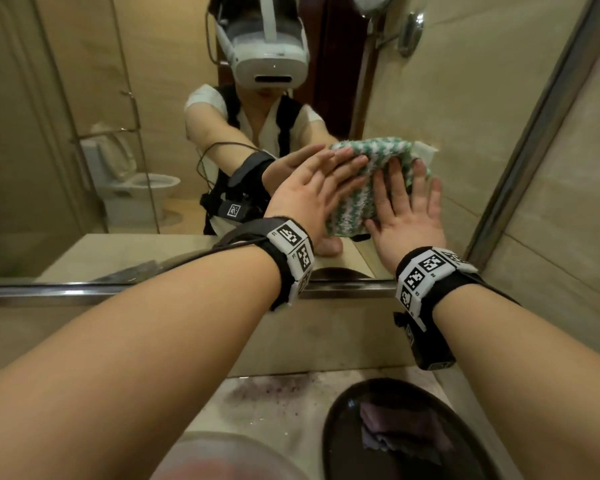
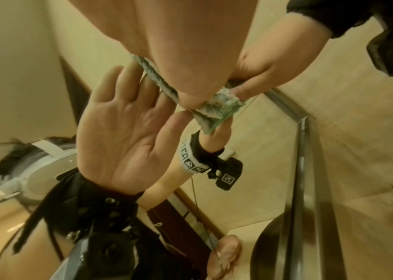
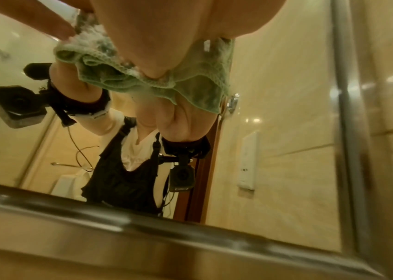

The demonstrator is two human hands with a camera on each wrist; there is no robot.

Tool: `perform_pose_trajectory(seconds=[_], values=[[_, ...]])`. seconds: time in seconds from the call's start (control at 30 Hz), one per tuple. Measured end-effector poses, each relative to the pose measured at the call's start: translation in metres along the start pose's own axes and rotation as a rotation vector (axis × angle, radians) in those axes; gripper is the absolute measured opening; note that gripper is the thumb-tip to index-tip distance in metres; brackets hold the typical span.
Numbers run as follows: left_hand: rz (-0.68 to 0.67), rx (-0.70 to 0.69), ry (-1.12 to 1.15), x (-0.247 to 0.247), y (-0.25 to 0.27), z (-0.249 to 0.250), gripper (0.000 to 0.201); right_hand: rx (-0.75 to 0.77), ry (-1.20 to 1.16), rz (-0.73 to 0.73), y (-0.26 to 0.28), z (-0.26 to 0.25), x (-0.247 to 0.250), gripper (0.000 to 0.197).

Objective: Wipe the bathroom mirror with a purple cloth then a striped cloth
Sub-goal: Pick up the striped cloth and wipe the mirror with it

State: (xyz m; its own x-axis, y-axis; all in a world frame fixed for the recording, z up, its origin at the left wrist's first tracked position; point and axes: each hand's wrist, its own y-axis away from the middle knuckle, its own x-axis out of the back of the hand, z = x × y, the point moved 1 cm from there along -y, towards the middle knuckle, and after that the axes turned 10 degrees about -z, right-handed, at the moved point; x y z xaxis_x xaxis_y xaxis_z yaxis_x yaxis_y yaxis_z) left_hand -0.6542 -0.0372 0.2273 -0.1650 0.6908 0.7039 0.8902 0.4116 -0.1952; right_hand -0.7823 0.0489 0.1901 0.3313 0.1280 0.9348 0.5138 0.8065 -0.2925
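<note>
**Striped cloth pinned to the mirror**

While the left hand lies flat with straight fingers on the striped cloth, the right hand presses it likewise against the mirror. Neither grips, so uneven pressure could let it slide down. The purple cloth sits in the dark basin; the glass's smears are unreadable.

Two hands are at the mirror: the left hand and the right hand, each with one marker-covered wristband. Two cloths show: one striped cloth on the glass and one purple cloth in the single dark basin at the counter's right edge. One toilet is reflected.
</note>
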Motion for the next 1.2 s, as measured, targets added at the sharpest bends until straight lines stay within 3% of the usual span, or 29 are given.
perform_pose_trajectory(seconds=[0.27, 0.43, 0.63, 0.9, 1.03, 1.2], values=[[0.052, 0.154, -0.035, -0.047, 0.050, -0.072, 0.067, 0.145, 0.000, 0.107, -0.014, -0.086, 0.035, 0.070], [-0.043, 0.273, -0.041, -0.064, 0.079, -0.105, 0.059, 0.227, 0.000, 0.172, -0.024, -0.140, 0.055, 0.067], [-0.056, 0.373, 0.094, -0.069, 0.106, -0.140, 0.061, 0.279, -0.014, 0.226, -0.029, -0.187, 0.076, 0.064], [-0.050, 0.414, 0.302, -0.075, 0.115, -0.144, 0.079, 0.298, 0.011, 0.243, -0.029, -0.188, 0.083, 0.066], [-0.063, 0.450, 0.359, -0.073, 0.104, -0.135, 0.078, 0.333, 0.060, 0.270, -0.031, -0.177, 0.083, 0.067], [-0.027, 0.434, 0.294, -0.067, 0.083, -0.125, 0.078, 0.313, 0.095, 0.251, -0.035, -0.146, 0.079, 0.071]])
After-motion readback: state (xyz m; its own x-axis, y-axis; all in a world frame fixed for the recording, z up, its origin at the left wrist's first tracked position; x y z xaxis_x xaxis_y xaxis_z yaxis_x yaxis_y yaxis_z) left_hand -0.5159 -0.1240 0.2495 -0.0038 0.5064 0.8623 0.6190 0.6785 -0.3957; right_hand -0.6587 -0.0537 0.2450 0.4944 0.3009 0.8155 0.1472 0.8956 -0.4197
